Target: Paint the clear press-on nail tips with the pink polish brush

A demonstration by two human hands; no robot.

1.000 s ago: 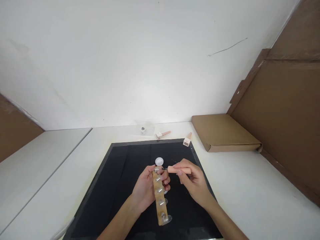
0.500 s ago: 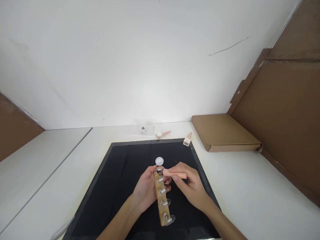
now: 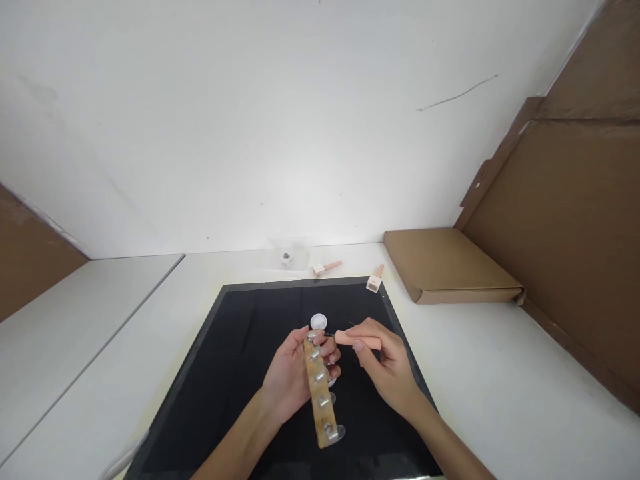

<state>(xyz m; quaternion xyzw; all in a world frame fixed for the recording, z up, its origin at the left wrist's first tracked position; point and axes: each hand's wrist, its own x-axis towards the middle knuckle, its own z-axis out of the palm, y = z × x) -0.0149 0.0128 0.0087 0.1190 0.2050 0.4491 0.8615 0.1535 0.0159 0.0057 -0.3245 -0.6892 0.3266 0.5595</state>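
A yellowish strip (image 3: 317, 395) with several clear oval tips on metal clips is gripped by my left hand (image 3: 291, 372), its fingers wrapped behind the upper end. Between thumb and fingers, my right hand (image 3: 387, 363) pinches a pink brush handle (image 3: 359, 339). The thin dark brush end points left, close to the strip's top tip; whether it touches cannot be told. Just beyond the strip, a small round white dish (image 3: 319, 322) rests on the black mat (image 3: 265, 320). Part of another white round item shows behind the strip.
Behind the mat lie a clear packet (image 3: 287, 259) and a white-and-pink bottle (image 3: 326, 268). Another such bottle (image 3: 375, 280) sits at the mat's back right corner. A flat cardboard box (image 3: 450, 261) stands farther right, by a brown cardboard panel (image 3: 565, 253).
My right hand has drawn the pink handle slightly right and up, uncovering its dark brush end. My left hand has tilted the strip and shifted it a little left.
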